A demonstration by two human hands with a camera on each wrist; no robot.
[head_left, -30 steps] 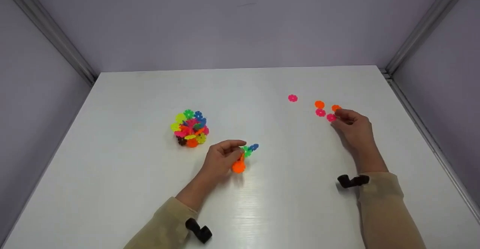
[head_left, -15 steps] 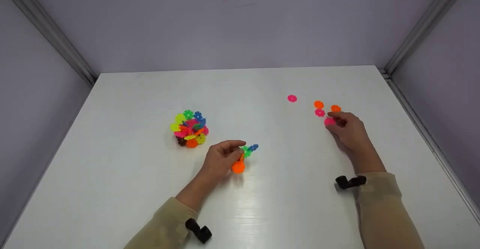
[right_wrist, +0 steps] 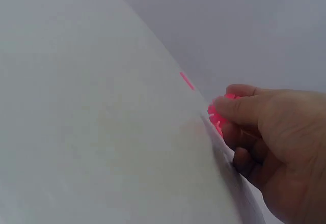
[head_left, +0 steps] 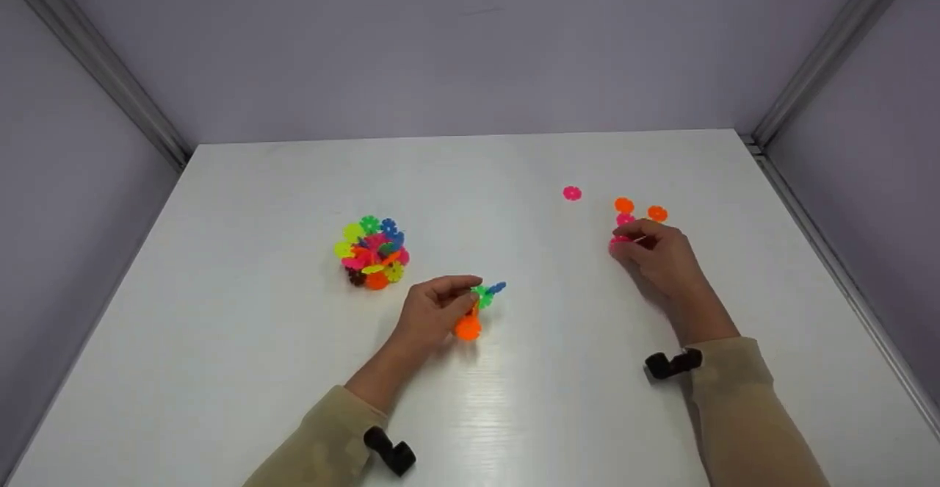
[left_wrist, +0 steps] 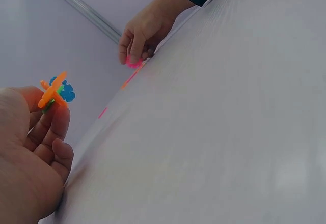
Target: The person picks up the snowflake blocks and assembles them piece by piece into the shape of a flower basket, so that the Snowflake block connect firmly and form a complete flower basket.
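My left hand [head_left: 435, 309] pinches a small cluster of joined snowflake discs, with an orange disc [head_left: 468, 328], a green disc [head_left: 484, 297] and a blue disc [head_left: 497, 288] showing. In the left wrist view the orange pieces [left_wrist: 51, 92] cross each other between thumb and fingers. Farther right, my right hand [head_left: 661, 258] pinches a pink snowflake disc [right_wrist: 216, 118] between thumb and fingertips, just above the table. Close beyond those fingers lie another pink disc [head_left: 625, 219] and two orange discs, one on the left [head_left: 623, 205] and one on the right [head_left: 657, 213].
A heaped ball of many-coloured snowflake discs [head_left: 373, 252] sits left of centre on the white table [head_left: 294, 186]. One more pink disc [head_left: 572, 193] lies flat toward the back. Pale walls [head_left: 470, 53] stand behind and at both sides.
My right hand has picked up a pink disc from beside the right orange disc and carried it left and slightly nearer. The left hand and its cluster have hardly moved.
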